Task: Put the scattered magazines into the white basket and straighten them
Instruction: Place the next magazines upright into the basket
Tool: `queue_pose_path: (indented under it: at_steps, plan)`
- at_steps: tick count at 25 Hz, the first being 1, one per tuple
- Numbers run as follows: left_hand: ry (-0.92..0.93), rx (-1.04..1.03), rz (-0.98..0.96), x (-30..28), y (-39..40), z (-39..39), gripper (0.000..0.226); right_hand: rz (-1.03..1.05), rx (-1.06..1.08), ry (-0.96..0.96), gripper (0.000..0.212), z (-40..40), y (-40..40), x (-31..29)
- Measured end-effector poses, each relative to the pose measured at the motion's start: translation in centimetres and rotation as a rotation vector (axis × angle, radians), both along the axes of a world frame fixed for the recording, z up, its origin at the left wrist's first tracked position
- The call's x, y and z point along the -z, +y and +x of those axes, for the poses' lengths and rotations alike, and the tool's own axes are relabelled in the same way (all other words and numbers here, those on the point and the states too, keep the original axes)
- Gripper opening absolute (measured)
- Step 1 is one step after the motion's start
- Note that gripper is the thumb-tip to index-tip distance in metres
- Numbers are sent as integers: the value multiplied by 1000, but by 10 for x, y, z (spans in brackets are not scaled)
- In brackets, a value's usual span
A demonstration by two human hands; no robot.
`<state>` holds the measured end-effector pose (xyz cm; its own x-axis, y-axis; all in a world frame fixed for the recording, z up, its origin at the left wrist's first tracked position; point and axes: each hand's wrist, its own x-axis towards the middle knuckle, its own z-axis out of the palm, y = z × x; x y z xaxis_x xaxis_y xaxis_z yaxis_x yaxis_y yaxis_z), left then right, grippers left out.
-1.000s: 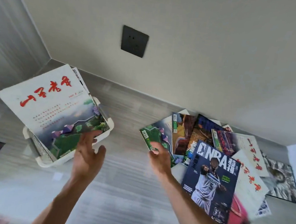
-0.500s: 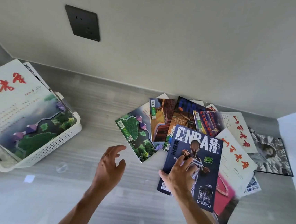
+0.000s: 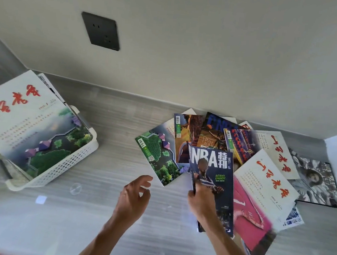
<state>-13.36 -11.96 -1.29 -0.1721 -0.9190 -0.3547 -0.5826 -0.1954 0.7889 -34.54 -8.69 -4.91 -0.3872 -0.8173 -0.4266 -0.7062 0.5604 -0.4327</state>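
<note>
A white perforated basket (image 3: 68, 167) stands at the left with a white magazine with red characters (image 3: 26, 122) leaning out of it. Several magazines lie fanned out at the right near the wall. My right hand (image 3: 202, 202) grips the left edge of the dark blue NBA magazine (image 3: 214, 179) and its spine side is raised off the pile. My left hand (image 3: 134, 198) hovers empty with fingers apart, just left of it and below a green landscape magazine (image 3: 158, 159). A white red-lettered magazine (image 3: 265, 186) and a pink one (image 3: 251, 215) lie to the right.
The grey striped countertop (image 3: 111, 130) runs to a pale wall with a dark socket plate (image 3: 100, 30). A black-and-white magazine (image 3: 314, 180) lies at the far right by a white side wall. A small clear round item (image 3: 75, 188) sits near the basket.
My right hand moved from flat on the NBA magazine's cover to gripping its left edge, lifting that side. My left hand stayed open beside it. The view shifted slightly.
</note>
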Motion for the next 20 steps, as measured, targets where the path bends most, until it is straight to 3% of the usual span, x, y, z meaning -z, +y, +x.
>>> queue_pose_path:
  at_steps: [2, 5, 7, 9, 10, 11, 13, 14, 16, 18, 20]
  plan:
    - [35, -4, 15, -5, 1, -3, 31, -82, 154, -300, 13, 17, -11, -11]
    - [229, -38, 163, -19, -8, -9, 19, -234, 192, -503, 14, 66, -15, -30]
    - [355, -5, 303, -27, -16, -9, 52, -247, 93, -683, 20, 98, -10, -42]
    - [171, -28, 245, -34, -23, -2, 74, -136, -69, -971, 51, 116, -3, -52]
    - [39, -64, 158, -38, -27, 7, 66, -65, -158, -1079, 68, 120, -1, -55]
    - [-49, -94, 76, -42, -31, 17, 53, -4, -236, -1125, 78, 121, -2, -59]
    - [-40, -122, -45, -45, -37, 37, 35, 43, -252, -1188, 77, 119, -8, -62]
    - [18, -130, -78, -45, -38, 46, 30, 31, -166, -1184, 68, 116, -13, -61]
    - [144, -132, -143, -48, -35, 69, 24, -7, 22, -990, 59, 108, -30, -57]
    - [276, -93, -198, -58, -30, 91, 20, -6, 100, -795, 67, 98, -47, -52]
    - [373, -38, -236, -68, -25, 111, 17, 31, 195, -944, 77, 101, -63, -48]
